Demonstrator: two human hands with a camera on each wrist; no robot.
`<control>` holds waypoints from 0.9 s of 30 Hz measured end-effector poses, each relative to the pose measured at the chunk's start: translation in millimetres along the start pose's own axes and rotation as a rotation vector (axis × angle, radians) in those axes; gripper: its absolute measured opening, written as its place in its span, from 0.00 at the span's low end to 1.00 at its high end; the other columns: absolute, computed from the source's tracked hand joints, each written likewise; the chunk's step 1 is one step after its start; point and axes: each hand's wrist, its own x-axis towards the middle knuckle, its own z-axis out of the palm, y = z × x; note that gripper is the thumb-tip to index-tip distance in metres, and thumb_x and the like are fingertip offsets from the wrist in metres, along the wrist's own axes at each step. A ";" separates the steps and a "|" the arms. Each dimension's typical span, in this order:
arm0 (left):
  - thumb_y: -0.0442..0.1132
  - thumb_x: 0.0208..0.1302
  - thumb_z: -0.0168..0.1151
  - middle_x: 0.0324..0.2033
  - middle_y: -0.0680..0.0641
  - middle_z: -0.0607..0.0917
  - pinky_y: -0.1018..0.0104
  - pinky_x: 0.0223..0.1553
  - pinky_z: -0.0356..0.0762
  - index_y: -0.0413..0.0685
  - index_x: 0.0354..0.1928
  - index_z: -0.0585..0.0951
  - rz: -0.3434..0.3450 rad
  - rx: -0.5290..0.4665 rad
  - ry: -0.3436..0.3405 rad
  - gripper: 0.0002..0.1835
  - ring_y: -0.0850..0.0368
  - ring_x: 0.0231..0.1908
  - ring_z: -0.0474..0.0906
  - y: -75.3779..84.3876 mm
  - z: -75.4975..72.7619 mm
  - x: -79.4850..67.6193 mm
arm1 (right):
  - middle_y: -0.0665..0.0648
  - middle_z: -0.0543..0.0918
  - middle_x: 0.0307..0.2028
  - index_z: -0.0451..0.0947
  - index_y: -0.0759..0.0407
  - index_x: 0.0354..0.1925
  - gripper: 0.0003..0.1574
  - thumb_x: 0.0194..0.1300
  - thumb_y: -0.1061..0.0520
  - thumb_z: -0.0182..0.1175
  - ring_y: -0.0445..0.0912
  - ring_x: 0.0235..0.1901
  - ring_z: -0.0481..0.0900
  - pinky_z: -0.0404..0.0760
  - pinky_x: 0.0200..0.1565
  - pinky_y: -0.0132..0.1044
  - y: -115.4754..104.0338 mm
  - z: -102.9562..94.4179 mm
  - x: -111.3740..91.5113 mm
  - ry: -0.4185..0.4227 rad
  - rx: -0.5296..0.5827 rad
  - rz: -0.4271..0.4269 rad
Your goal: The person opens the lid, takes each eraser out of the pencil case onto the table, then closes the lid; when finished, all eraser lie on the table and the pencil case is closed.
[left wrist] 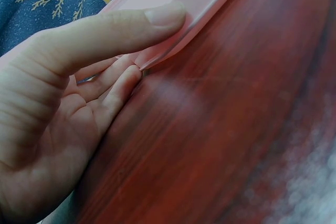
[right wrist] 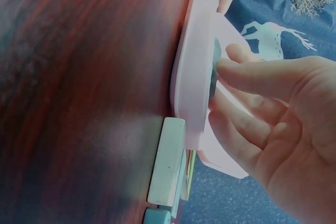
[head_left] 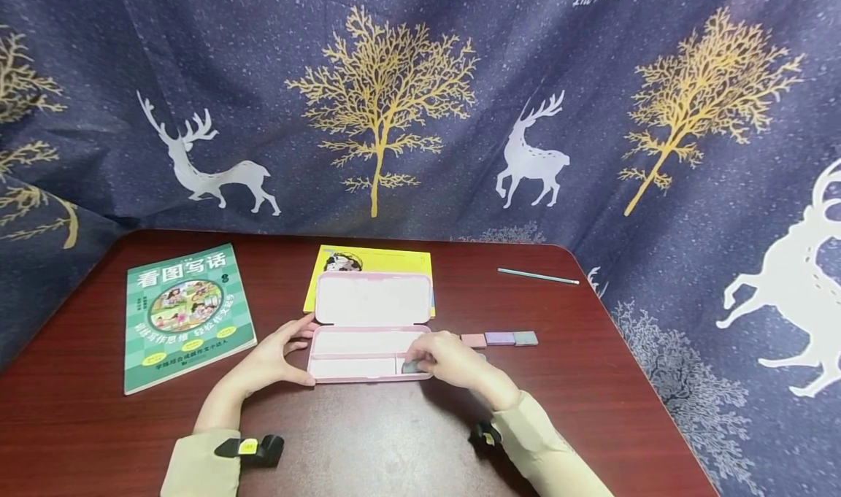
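Observation:
A pink pencil case (head_left: 368, 379) lies on the table with its lid (head_left: 373, 300) raised back and its divided tray showing. My left hand (head_left: 276, 355) grips the left end of the case, thumb over the near corner and fingers along the side; the left wrist view shows the thumb on the pink rim (left wrist: 197, 22). Over the small right-hand compartment, my right hand (head_left: 450, 360) pinches a small grey-green piece (head_left: 410, 367) with a rounded edge. In the right wrist view this piece (right wrist: 214, 69) stands partly above the case wall, its lower part hidden.
Right of the case sits a row of small blocks: pinkish (head_left: 473, 340), purple (head_left: 500, 338) and grey-green (head_left: 525, 338). A pencil (head_left: 539, 276) lies at the back right. Behind the case is a yellow book (head_left: 394, 260); a green book (head_left: 187, 318) lies left.

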 end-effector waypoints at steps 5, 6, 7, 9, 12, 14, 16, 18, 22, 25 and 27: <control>0.38 0.41 0.81 0.63 0.35 0.70 0.66 0.62 0.76 0.35 0.74 0.55 0.011 0.002 -0.003 0.59 0.38 0.62 0.68 0.8 -0.9 -0.5 | 0.50 0.87 0.36 0.85 0.57 0.39 0.13 0.57 0.70 0.65 0.42 0.38 0.83 0.82 0.40 0.28 -0.1 -0.7 -0.4 0.013 -0.025 -0.014; 0.38 0.41 0.82 0.63 0.35 0.70 0.70 0.61 0.76 0.36 0.74 0.55 0.007 -0.001 -0.001 0.60 0.38 0.62 0.68 0.7 -0.7 -0.5 | 0.50 0.87 0.37 0.85 0.57 0.39 0.13 0.57 0.71 0.65 0.43 0.38 0.83 0.83 0.41 0.29 -0.1 -0.9 -0.3 0.014 -0.024 -0.013; 0.38 0.41 0.82 0.63 0.35 0.70 0.73 0.61 0.75 0.36 0.74 0.55 0.001 -0.005 0.000 0.60 0.38 0.62 0.68 0.4 -0.3 -0.4 | 0.51 0.87 0.37 0.85 0.57 0.39 0.13 0.57 0.71 0.65 0.43 0.39 0.84 0.83 0.42 0.30 -0.1 -1.0 -0.1 0.014 -0.019 -0.011; 0.39 0.40 0.82 0.63 0.35 0.70 0.78 0.59 0.74 0.36 0.74 0.55 -0.004 -0.010 -0.001 0.60 0.38 0.63 0.68 0.3 0.0 -0.4 | 0.51 0.88 0.37 0.85 0.57 0.40 0.14 0.57 0.71 0.65 0.44 0.40 0.85 0.84 0.43 0.31 0.3 -1.3 0.2 0.014 -0.014 -0.010; 0.39 0.40 0.82 0.63 0.36 0.70 0.83 0.57 0.71 0.37 0.74 0.55 -0.016 -0.020 -0.001 0.60 0.38 0.63 0.68 1.1 0.6 -0.4 | 0.52 0.88 0.38 0.85 0.59 0.41 0.13 0.58 0.70 0.65 0.42 0.39 0.84 0.84 0.42 0.30 1.0 -1.6 1.2 0.001 -0.009 -0.015; 0.39 0.40 0.82 0.63 0.36 0.70 0.81 0.58 0.73 0.36 0.74 0.55 -0.010 -0.014 -0.003 0.60 0.38 0.62 0.68 1.0 0.4 -0.4 | 0.52 0.88 0.38 0.86 0.59 0.43 0.13 0.58 0.68 0.66 0.41 0.38 0.83 0.83 0.41 0.28 0.9 -2.5 1.6 -0.012 -0.017 -0.014; 0.39 0.40 0.82 0.63 0.36 0.70 0.79 0.59 0.74 0.36 0.74 0.55 -0.008 -0.009 0.000 0.60 0.39 0.62 0.69 1.3 0.2 -0.2 | 0.53 0.89 0.38 0.86 0.60 0.43 0.13 0.59 0.67 0.66 0.41 0.38 0.84 0.83 0.41 0.29 0.5 -3.2 1.6 -0.025 -0.032 -0.020; 0.39 0.41 0.82 0.62 0.36 0.71 0.77 0.59 0.75 0.36 0.74 0.55 0.007 0.002 0.000 0.60 0.41 0.61 0.70 1.2 0.0 -0.2 | 0.52 0.89 0.39 0.86 0.60 0.44 0.13 0.59 0.66 0.66 0.41 0.39 0.84 0.83 0.42 0.29 0.0 -4.1 1.7 -0.037 -0.054 -0.018; 0.39 0.41 0.81 0.61 0.36 0.71 0.81 0.57 0.74 0.35 0.74 0.55 0.015 0.004 0.004 0.59 0.44 0.60 0.71 1.9 0.8 -0.4 | 0.54 0.89 0.39 0.86 0.60 0.43 0.12 0.59 0.66 0.66 0.43 0.40 0.85 0.84 0.42 0.30 -0.7 -5.4 2.6 -0.057 -0.065 -0.012; 0.39 0.40 0.82 0.62 0.36 0.71 0.81 0.57 0.74 0.35 0.74 0.56 0.005 0.001 0.006 0.60 0.43 0.60 0.70 1.8 1.4 -0.8 | 0.54 0.89 0.38 0.87 0.60 0.42 0.11 0.59 0.65 0.67 0.42 0.38 0.85 0.83 0.40 0.27 -0.5 -5.8 3.3 -0.066 -0.055 0.005; 0.39 0.40 0.82 0.62 0.36 0.71 0.79 0.58 0.74 0.36 0.74 0.56 -0.004 0.000 0.004 0.60 0.41 0.61 0.70 2.2 1.4 -1.1 | 0.53 0.89 0.37 0.87 0.60 0.40 0.09 0.59 0.64 0.67 0.41 0.36 0.84 0.82 0.38 0.26 0.1 -5.8 3.5 -0.063 -0.053 0.006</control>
